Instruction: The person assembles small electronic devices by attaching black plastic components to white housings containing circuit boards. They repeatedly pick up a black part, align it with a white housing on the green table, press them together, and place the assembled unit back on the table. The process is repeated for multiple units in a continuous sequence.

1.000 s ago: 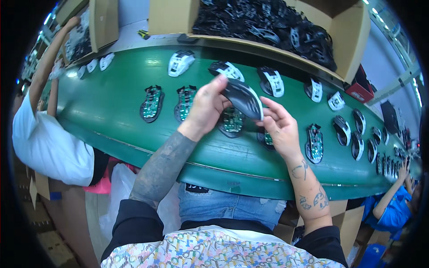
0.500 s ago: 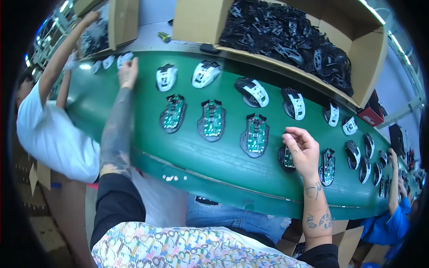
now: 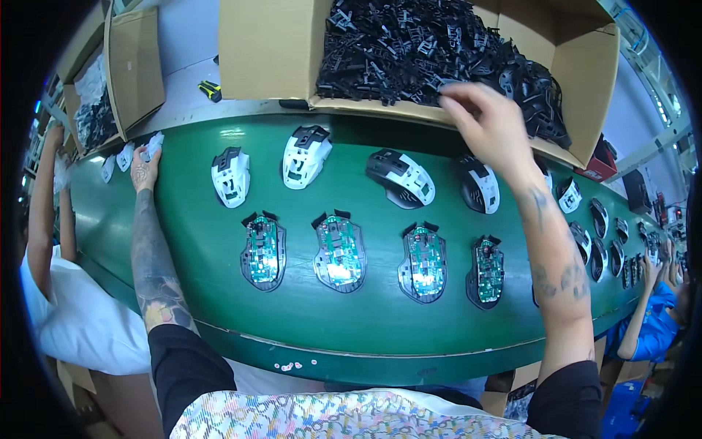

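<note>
My left hand [image 3: 144, 170] stretches far to the left across the green conveyor belt [image 3: 365, 329], its fingertips closed on a white mouse shell [image 3: 153, 145]. Over the big cardboard box [image 3: 263, 51] at the back, my right hand [image 3: 486, 121] reaches in with its fingers bunched among the black plastic parts [image 3: 409, 44]; whether they hold one is hidden. Between my arms the belt carries a row of white and black mouse top shells [image 3: 307, 154] and, nearer me, a row of mouse bases with green circuit boards [image 3: 340, 252].
A second cardboard box [image 3: 135, 66] stands at the back left, with a yellow and black tool [image 3: 210, 90] beside it. A person in a white shirt [image 3: 73, 322] works at the left, another in blue [image 3: 651, 329] at the right. More shells [image 3: 599, 219] run along the belt's right end.
My right hand has lifted off the belt and gone up into the box of black parts. My left hand stays stretched to the far left by the white shells. The view has tilted slightly.
</note>
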`<control>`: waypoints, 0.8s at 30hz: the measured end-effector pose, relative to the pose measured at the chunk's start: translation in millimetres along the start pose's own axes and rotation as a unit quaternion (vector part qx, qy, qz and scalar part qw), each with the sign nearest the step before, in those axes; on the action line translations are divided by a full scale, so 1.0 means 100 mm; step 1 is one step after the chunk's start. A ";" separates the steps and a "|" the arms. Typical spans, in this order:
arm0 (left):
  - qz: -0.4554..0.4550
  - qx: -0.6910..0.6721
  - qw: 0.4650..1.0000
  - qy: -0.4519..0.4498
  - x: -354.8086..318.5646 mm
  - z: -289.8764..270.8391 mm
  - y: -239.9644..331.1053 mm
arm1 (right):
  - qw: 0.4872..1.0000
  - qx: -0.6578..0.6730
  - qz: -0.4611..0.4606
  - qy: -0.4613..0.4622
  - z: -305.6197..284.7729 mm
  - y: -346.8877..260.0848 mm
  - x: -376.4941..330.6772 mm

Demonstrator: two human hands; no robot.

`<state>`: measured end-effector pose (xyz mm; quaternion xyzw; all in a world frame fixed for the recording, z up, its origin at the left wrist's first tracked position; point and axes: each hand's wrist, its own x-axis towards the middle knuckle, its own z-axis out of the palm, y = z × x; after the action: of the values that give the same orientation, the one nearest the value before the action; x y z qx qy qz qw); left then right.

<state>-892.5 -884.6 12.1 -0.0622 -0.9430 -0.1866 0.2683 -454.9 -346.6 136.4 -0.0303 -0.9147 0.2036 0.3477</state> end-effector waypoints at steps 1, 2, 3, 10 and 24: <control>0.005 -0.004 1.000 -0.006 -0.07 -0.01 0.09 | 0.999 -0.035 0.006 -0.014 0.12 0.08 0.15; 0.008 -0.005 1.000 -0.010 -0.15 -0.07 0.18 | 0.998 -0.050 0.030 -0.012 0.25 0.11 0.29; 0.011 -0.005 1.000 -0.011 -0.22 -0.16 0.25 | 0.996 -0.068 0.052 -0.002 0.37 0.14 0.40; -0.196 -0.743 0.612 -0.185 -1.17 -0.90 0.88 | 0.987 -0.016 0.158 0.011 0.48 0.31 0.53; -0.147 -0.764 0.312 -0.545 -3.42 -1.78 4.04 | 0.775 0.571 0.259 -0.087 -0.66 -0.43 -1.37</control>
<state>-429.0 -585.9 99.7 -0.1876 -0.3076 -0.7840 -0.5055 -304.8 -389.4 112.7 -0.0443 -0.6146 0.7723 0.1547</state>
